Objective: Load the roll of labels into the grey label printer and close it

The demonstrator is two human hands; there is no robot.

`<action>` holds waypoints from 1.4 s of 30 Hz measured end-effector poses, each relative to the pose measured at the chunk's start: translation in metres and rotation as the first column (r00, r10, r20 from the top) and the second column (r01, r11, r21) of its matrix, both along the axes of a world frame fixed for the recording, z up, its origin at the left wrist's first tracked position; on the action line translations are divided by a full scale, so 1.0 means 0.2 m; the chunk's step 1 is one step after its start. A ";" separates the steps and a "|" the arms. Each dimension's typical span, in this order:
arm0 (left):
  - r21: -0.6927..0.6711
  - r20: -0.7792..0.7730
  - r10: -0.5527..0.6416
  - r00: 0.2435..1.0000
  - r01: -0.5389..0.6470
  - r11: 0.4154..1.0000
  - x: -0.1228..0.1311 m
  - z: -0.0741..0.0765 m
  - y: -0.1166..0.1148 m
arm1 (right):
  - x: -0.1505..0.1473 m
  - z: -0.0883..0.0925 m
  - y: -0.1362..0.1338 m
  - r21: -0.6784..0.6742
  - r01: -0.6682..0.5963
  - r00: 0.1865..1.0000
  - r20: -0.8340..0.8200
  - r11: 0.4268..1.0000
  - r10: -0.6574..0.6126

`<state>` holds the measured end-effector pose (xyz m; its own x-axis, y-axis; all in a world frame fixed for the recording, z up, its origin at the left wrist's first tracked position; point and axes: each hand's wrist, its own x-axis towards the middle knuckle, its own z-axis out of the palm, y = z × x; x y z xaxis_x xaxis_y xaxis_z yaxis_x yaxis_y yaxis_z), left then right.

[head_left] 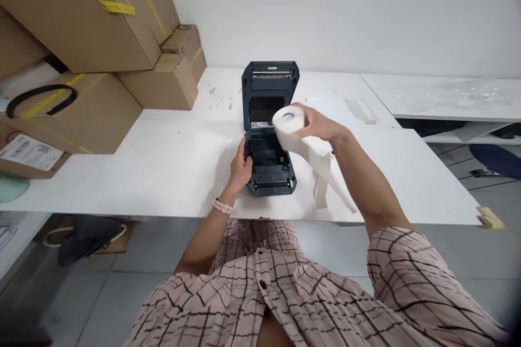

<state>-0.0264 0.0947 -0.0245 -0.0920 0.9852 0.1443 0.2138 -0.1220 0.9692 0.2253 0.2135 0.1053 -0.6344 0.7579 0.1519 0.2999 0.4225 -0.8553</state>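
A dark grey label printer [268,119] stands on the white table [163,173] with its lid swung up and back. My left hand [241,165] rests against the left side of the printer's open bay, fingers curled on its edge. My right hand [315,122] holds a white roll of label paper [290,124] just above the right side of the bay. A loose strip of the paper [325,179] trails down from the roll onto the table.
Several cardboard boxes [89,38] are stacked at the back left of the table. A second white table [448,97] stands at the right, with a blue stool [496,160] beneath it. A dark bag [85,236] lies on the floor under the table's left end.
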 end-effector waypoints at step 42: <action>-0.185 0.169 0.020 0.985 0.011 0.983 0.10 0.12 -0.23 | -0.18 -0.46 -0.84 0.512 -0.032 0.859 0.453 0.858 -0.238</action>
